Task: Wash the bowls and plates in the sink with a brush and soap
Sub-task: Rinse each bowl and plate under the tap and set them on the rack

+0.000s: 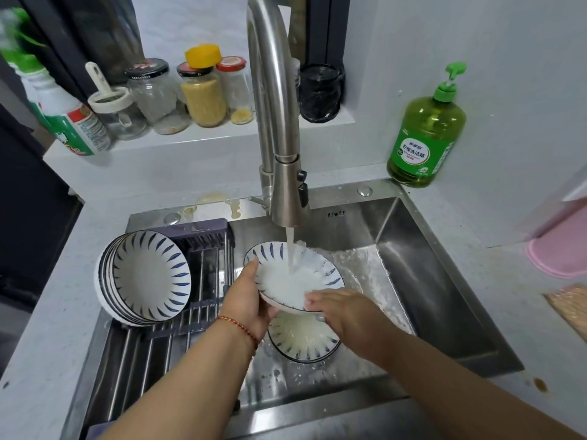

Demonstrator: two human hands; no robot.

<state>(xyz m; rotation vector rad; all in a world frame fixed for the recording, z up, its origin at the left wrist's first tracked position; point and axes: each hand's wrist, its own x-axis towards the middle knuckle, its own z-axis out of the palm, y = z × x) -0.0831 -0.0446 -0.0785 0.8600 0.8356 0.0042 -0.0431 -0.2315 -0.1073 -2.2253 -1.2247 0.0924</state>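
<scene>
- Pale speckled countertop (476,281) surrounds a stainless steel sink (428,281); we log a white ledge (222,138) behind it, under a window.
- On that ledge we count several glass jars (152,96), one holding yellow grain (203,100), plus a dark container (320,93).
- Green soap bottle (425,134) with pump, upright on the counter at the sink's far right corner.
- Tall steel faucet (279,122), running; we see its stream fall onto the held plate.
- Plate (292,277), white with blue dashes round the rim, tilted above the basin and filmed with suds.
- Left hand (251,303): fingers curled round the plate's left edge, thumb on the rim; a red string circles the wrist.
- Right hand (346,309): fingers laid fairly straight on the plate's near right rim, touching it. The two hands sit apart, one at each side.
- Second plate (301,341), same pattern, lying in the basin directly below.
- Stack of bowls (146,277), same pattern, leaning on edge in the dark drying rack (203,249) across the sink's left side.
- Pink object (562,252) at the right edge; we cannot tell what it is.
</scene>
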